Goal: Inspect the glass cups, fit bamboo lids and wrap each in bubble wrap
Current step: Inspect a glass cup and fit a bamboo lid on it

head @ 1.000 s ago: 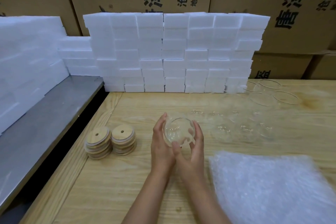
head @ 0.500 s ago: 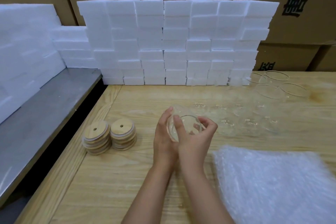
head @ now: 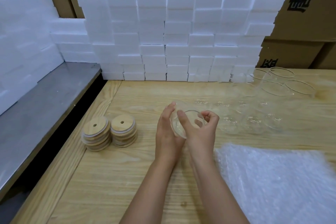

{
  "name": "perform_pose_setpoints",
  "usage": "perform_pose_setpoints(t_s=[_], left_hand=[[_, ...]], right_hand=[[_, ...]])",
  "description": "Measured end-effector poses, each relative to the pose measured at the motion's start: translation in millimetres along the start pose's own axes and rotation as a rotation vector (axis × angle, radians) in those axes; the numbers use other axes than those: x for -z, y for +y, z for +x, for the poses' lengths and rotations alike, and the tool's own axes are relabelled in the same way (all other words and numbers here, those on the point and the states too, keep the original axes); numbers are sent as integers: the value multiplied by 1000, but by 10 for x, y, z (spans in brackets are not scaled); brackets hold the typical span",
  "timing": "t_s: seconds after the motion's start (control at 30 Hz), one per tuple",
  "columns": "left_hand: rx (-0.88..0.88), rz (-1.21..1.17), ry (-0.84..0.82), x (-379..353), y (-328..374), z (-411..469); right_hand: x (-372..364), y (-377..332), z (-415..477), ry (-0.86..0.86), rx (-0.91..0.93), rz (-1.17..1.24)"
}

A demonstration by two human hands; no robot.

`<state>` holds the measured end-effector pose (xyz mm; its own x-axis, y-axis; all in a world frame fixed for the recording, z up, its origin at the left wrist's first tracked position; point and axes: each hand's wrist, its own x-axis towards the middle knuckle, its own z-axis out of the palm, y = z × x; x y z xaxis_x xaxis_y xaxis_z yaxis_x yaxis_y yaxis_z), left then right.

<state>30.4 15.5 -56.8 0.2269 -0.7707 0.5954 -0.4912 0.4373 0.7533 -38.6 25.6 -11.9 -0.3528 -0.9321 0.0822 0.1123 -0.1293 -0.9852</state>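
Observation:
A clear glass cup (head: 183, 123) is held above the wooden table (head: 127, 169), tilted with its mouth towards me. My left hand (head: 168, 132) cups its left side and base. My right hand (head: 201, 131) grips its right side, thumb across the rim. Two stacks of round bamboo lids (head: 96, 132) (head: 123, 130), each with a small hole, stand to the left of my hands. A sheet of bubble wrap (head: 276, 182) lies at the lower right. Several more glass cups (head: 254, 120) stand upright to the right, behind my hands.
A wall of white foam blocks (head: 172, 38) runs along the back of the table, with cardboard boxes (head: 300, 5) behind it. More foam (head: 23, 42) rests on a grey metal surface (head: 40, 111) at the left, beyond a dark gap.
The cup has been turned in my hands; my right hand moved from beneath it to its right side, with the thumb over the rim. The camera has tilted down slightly.

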Motion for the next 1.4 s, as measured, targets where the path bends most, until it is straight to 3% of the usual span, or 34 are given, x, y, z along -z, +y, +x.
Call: perform_pose_setpoints(t_s=[0.3, 0.43, 0.7, 1.13, 1.4], left_hand=[[142, 26, -12, 15, -17, 35], [234, -11, 20, 5, -46, 72], [229, -140, 71, 39, -59, 121], [51, -64, 47, 30, -117, 118], [-33, 28, -59, -1, -82, 95]], right_hand=[[82, 62, -3, -206, 164, -136], [153, 64, 3, -298, 215, -95], [243, 62, 69, -413, 152, 68], [190, 52, 100, -167, 34, 262], [127, 13, 112, -16, -9, 206]])
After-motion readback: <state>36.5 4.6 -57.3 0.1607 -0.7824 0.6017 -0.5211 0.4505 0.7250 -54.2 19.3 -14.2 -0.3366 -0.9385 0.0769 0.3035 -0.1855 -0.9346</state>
